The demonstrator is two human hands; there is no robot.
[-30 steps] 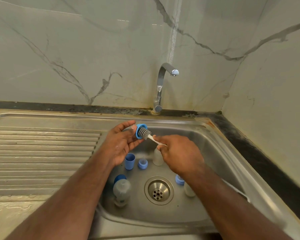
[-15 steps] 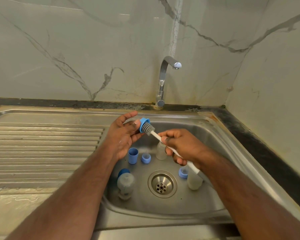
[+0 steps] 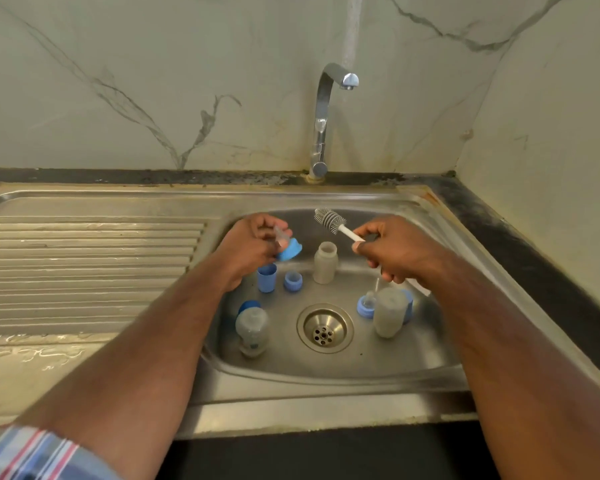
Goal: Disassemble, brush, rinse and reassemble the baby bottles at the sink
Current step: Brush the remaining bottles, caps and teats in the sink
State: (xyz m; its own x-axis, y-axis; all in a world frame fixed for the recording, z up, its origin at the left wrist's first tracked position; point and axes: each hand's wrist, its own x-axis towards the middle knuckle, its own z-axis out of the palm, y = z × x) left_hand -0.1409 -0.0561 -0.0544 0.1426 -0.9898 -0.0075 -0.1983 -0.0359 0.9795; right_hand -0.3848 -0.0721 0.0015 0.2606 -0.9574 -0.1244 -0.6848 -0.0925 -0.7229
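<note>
Left hand [image 3: 248, 245] holds a blue collar with clear teat [image 3: 286, 244] over the back-left of the sink [image 3: 326, 372]. The fingers curl round it and the fingertips pinch the teat end. The grip is closed tight on the part, likely so the small, slippery piece can be turned for brushing. The teat points up-left into the fingers, the collar's open side faces down-right, and its axis is tilted.

Right hand [image 3: 392, 252] grips the white handle of the bottle brush [image 3: 329, 220], with the fingers wrapped and the thumb on top. The brush's long axis runs diagonally, bristle head up-left, handle down-right through the fist. The head is apart from the collar and touches nothing. The step looks like a pause between scrubs or a re-aim at the teat.

Parts stand in the basin, probably so drips stay in the sink:
- open bottle body [image 3: 325, 262], upright, mouth up, near the back wall
- blue cap [image 3: 266, 278] and a smaller blue ring [image 3: 293, 281] just beside it, under the left hand
- assembled bottle [image 3: 252, 329] front-left, seen from above, so whether upright or lying is unclear
- another bottle body [image 3: 390, 317] right of the drain [image 3: 325, 328], with a blue teat collar [image 3: 366, 305] touching its left side

Tap [image 3: 328, 109] is off; no water stream visible. Brushing seems mid-way, and rinse and reassembly are still to do.
</note>
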